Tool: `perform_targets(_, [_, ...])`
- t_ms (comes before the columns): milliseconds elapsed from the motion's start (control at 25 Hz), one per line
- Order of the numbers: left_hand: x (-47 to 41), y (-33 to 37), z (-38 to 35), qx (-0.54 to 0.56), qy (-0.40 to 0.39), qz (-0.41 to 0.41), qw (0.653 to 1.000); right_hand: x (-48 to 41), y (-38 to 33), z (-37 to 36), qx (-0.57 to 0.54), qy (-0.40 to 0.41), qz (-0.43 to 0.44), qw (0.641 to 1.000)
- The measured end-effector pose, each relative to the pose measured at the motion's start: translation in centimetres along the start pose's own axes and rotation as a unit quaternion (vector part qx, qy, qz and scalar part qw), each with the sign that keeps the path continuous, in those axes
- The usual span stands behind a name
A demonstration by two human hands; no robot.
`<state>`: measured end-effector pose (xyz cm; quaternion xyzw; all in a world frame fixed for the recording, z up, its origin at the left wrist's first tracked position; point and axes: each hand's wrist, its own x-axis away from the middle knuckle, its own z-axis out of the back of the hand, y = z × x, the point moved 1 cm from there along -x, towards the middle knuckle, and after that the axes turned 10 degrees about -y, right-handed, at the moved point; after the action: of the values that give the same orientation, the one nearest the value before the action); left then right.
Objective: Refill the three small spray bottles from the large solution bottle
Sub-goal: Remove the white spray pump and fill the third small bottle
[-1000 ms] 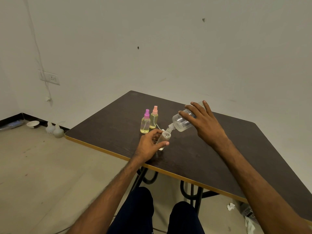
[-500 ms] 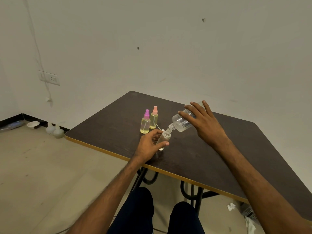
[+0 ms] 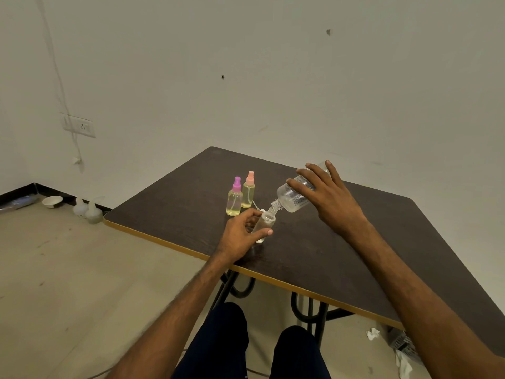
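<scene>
Head view: the left hand (image 3: 240,237) wraps round the uncapped small spray bottle (image 3: 264,225) near the front edge of the table (image 3: 175,203). The right hand (image 3: 332,199) grips the large solution bottle (image 3: 291,198), tipped neck-down at its mouth. The likely risk is that the narrow mouths slip apart and liquid spills over fingers and tabletop. Two capped bottles, the purple-topped bottle (image 3: 234,202) and the pink-topped bottle (image 3: 248,194), stand just behind.
</scene>
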<state>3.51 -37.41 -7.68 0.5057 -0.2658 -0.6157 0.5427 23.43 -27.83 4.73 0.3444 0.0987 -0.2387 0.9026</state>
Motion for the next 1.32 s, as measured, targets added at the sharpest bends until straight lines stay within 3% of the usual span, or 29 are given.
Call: perform_targets(1320, [-0.1,-0.2,0.0,0.007,0.001,0.006,1.000,-1.1,0.2,0.9,0.040,0.000,0.039,0.998])
